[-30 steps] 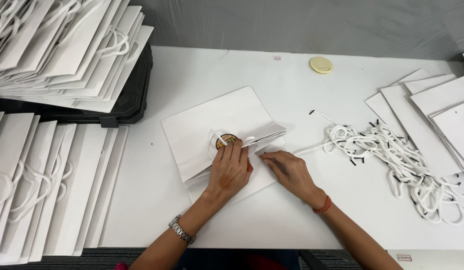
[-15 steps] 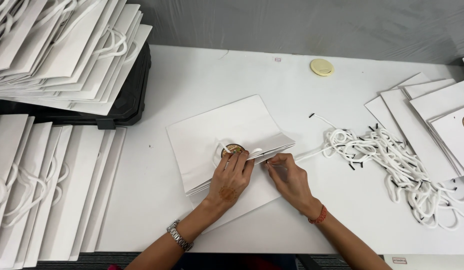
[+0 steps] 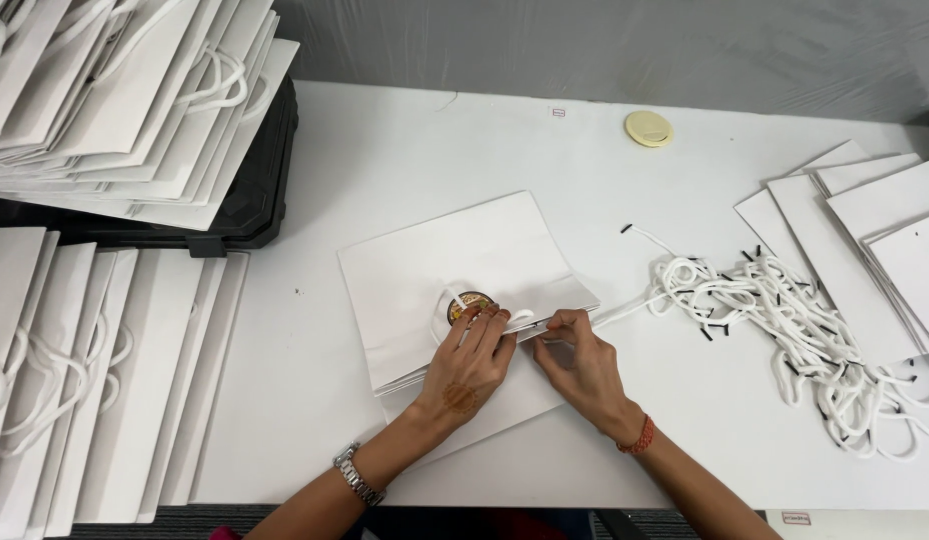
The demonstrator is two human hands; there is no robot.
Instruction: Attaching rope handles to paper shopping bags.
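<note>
The left hand (image 3: 470,365) lies flat, fingers spread, pressing on a white paper bag (image 3: 455,270) at the table's centre, fingertips touching a white cord loop (image 3: 485,308) and a round gold emblem (image 3: 470,303). Just at its 3 o'clock, the right hand (image 3: 580,365) pinches the bag's upper edge where a white cord (image 3: 625,308) runs off toward 3 o'clock into a tangled pile of cords (image 3: 785,320). Flat bags (image 3: 865,230) lie at 2 o'clock, finished bags (image 3: 95,370) at 9 o'clock, more stacked bags (image 3: 135,90) on a black case (image 3: 250,200) at 10 o'clock, and a round yellow disc (image 3: 649,128) at 1 o'clock.
</note>
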